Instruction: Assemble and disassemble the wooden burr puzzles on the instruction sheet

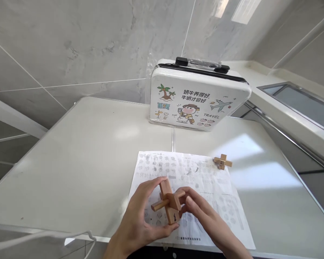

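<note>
A wooden interlocking puzzle (169, 201) of crossed pieces, with a dark mark on its lower end, is held above the printed sheet (202, 187). My left hand (139, 212) grips it at top and bottom, fingers on the upper end and thumb under the marked lower end. From the right, my right hand (202, 212) has its curled fingers against the puzzle's side and a short protruding bar; some fingertips are hidden behind the wood. A second, smaller wooden cross-shaped puzzle (223, 162), also marked, rests at the sheet's upper right corner.
A white cartoon-printed suitcase (178, 81) with a black handle stands at the back of the white table (78, 162), near the grey tiled wall. A white cable (45, 234) runs along the front left edge. At right is a ledge with a dark glass panel (299, 102).
</note>
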The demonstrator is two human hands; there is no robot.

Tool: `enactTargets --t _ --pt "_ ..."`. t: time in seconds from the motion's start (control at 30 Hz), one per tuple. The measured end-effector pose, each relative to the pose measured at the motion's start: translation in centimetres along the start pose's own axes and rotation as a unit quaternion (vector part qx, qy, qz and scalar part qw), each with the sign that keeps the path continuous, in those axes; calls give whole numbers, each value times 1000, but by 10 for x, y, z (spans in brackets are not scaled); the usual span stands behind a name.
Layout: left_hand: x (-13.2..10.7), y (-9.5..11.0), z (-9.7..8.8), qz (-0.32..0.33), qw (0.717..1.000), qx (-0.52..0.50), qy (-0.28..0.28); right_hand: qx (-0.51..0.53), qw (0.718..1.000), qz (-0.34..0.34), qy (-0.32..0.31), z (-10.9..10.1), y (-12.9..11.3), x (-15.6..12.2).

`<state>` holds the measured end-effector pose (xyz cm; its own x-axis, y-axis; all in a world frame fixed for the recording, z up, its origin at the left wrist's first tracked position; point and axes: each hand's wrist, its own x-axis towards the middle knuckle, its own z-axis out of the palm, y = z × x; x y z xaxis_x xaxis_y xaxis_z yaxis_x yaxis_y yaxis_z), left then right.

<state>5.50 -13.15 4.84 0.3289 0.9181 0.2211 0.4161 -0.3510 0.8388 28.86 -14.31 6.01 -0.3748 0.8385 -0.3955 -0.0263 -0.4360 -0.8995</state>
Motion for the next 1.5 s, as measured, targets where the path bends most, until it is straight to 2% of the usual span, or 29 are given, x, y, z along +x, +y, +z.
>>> enactTargets --t 0.07,0.13,0.23,0.33,0.4,0.5,0.6,0.67,0.8,0.9,1.13,1.23,1.5 --pt "1 -5 3 40 999 -4 13 2 1000 -8 -23 7 3 -2" --pt "3 -8 7 90 996 -2 17 15 1000 -12 -20 15 9 -5" --pt "6 -10 15 145 989 5 2 24 999 -25 33 24 20 -10" --pt "8 -11 18 130 991 15 -40 -44 992 -44 108 18 28 -18" --pt "9 -13 17 98 992 32 -66 -115 974 -55 185 4 33 -24" --pt "9 -22 10 35 994 68 -76 -216 917 -56 331 -28 40 -33" --pt "6 -36 3 -22 993 114 -39 -270 859 -59 431 -65 51 -38" --pt "2 -47 -2 -42 988 146 -13 -276 837 -57 470 -86 57 -38" --pt "-7 -64 -9 -63 981 182 16 -288 814 -59 501 -116 65 -34" --pt "-9 -67 -11 -88 978 188 28 -276 814 -69 507 -126 67 -30" --pt "-2 -55 -11 -128 976 162 68 -252 817 -95 511 -127 73 -28" --pt "-2 -54 -13 -136 974 169 69 -259 811 -93 516 -128 74 -28" --pt "-1 -62 -14 -109 974 186 65 -259 805 -93 525 -133 75 -21"
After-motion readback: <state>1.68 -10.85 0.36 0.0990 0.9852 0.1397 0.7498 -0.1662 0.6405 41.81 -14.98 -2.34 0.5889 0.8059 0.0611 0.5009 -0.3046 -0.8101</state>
